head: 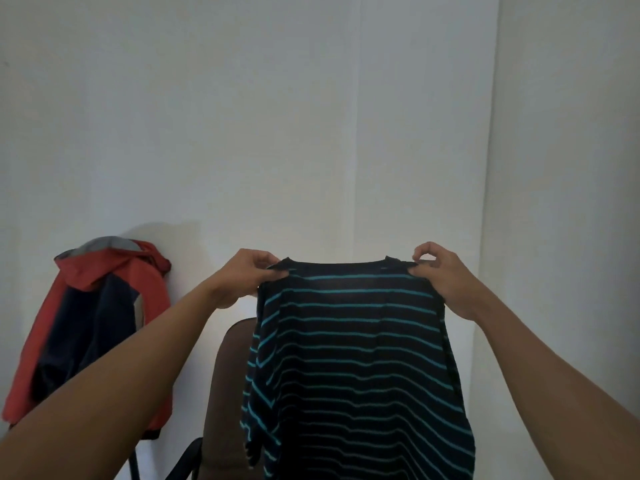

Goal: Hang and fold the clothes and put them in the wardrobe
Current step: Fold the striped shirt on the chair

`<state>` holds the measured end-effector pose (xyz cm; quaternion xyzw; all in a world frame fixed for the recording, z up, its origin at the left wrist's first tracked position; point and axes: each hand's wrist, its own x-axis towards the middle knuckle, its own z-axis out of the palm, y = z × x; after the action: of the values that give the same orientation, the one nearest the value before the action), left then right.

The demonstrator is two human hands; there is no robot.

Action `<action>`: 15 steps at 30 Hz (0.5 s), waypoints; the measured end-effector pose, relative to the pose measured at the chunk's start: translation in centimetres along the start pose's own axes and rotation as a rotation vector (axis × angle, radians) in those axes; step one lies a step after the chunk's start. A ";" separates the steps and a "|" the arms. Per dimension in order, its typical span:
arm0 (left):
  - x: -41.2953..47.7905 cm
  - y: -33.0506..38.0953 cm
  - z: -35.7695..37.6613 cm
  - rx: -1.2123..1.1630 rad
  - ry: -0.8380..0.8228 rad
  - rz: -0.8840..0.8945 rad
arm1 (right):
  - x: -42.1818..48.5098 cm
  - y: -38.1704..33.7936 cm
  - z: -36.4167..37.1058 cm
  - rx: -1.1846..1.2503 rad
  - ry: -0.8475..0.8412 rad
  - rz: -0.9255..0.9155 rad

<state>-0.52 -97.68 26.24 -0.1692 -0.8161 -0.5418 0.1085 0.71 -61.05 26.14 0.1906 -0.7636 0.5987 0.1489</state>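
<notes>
White walls (311,116) fill the upper frame and meet in a corner right of centre. In the lower centre hangs the striped top (356,358), dark navy with thin teal bands running across it. Its neckline is uppermost and its long axis runs straight down, with the hem cut off by the bottom edge. A sleeve droops in loose folds down its left side.

The top is stretched flat between the two hands, which are level with each other and equally near it. The left hand (242,277) pinches one shoulder seam between thumb and curled fingers. The right hand (440,282) pinches the other seam, its remaining fingers arched above the cloth.

Folding or hanging would likely start from this spread hold, though no hanger or wardrobe is visible.

Behind the top, lower centre, stands a brown chair (228,375). At the left, a red and navy jacket (100,323) hangs by the wall.
</notes>
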 end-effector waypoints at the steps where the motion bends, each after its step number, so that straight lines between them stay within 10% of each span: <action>1: 0.0 0.3 -0.2 0.001 -0.005 -0.004 | 0.2 -0.1 -0.2 -0.046 -0.005 -0.022; 8: 0.4 4.7 2.9 0.010 -0.085 -0.057 | 1.1 -1.8 2.6 -0.600 -0.024 -0.053; 15: 0.3 9.1 7.4 -0.115 -0.118 0.065 | -0.1 -4.0 4.9 0.002 -0.306 0.025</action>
<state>2.77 -87.59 31.16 -0.2334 -0.7826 -0.5732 0.0677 2.67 -66.68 28.36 0.2702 -0.7791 0.5653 0.0231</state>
